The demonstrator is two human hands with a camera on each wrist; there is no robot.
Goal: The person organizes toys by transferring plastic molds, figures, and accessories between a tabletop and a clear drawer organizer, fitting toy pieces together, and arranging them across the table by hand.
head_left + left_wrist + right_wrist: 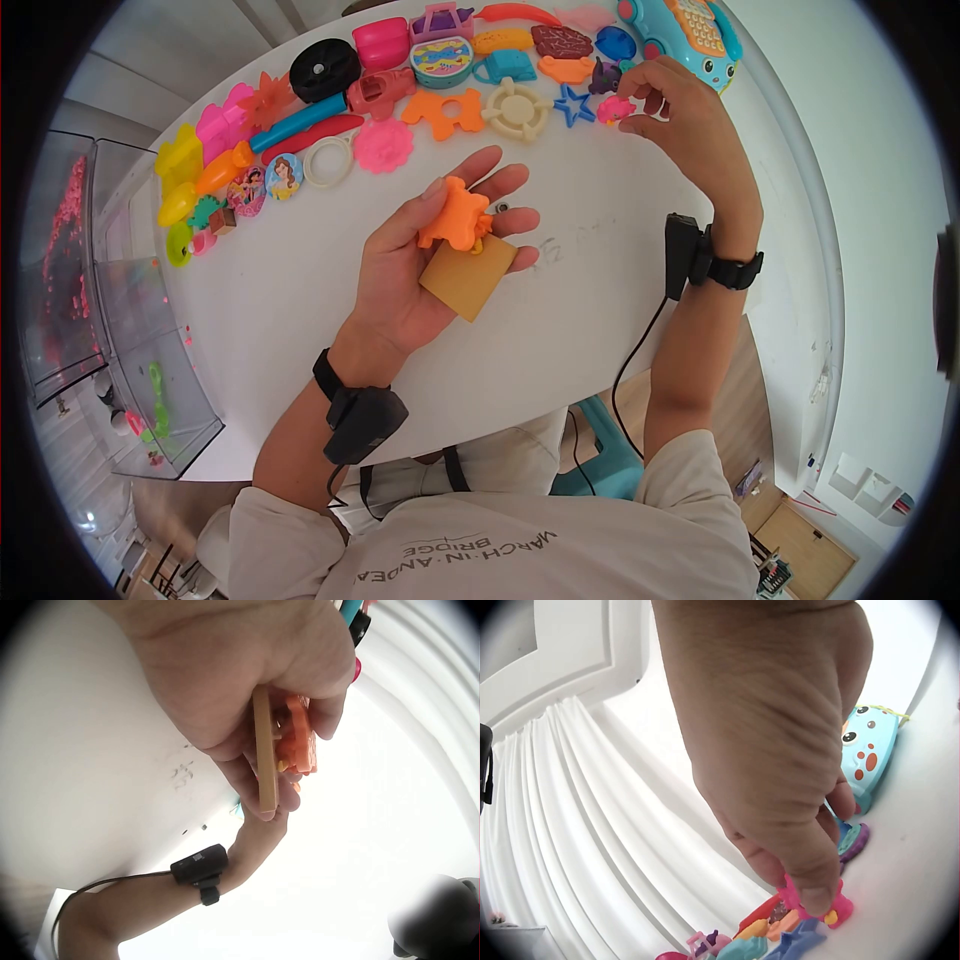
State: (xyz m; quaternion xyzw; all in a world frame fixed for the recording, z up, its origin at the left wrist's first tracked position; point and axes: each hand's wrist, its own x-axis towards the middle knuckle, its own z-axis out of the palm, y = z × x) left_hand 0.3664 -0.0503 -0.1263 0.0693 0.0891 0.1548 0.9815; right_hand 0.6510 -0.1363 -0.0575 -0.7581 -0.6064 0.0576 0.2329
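My left hand lies palm up above the white table, holding a flat orange toy figure with the thumb over its edge. A thin tan square board rests across the same palm. In the left wrist view the board stands edge-on beside the orange figure, with small orange and yellow bits between them. At the far right of the toy row, my right hand pinches a small pink toy with thumb and finger. The right wrist view shows the thumb in front of this pink toy.
Beside the pink toy lies a blue star. A cream ring wheel, an orange cutout and several other toys form a curved row along the back. A toy phone stands back right. Clear bins are at left.
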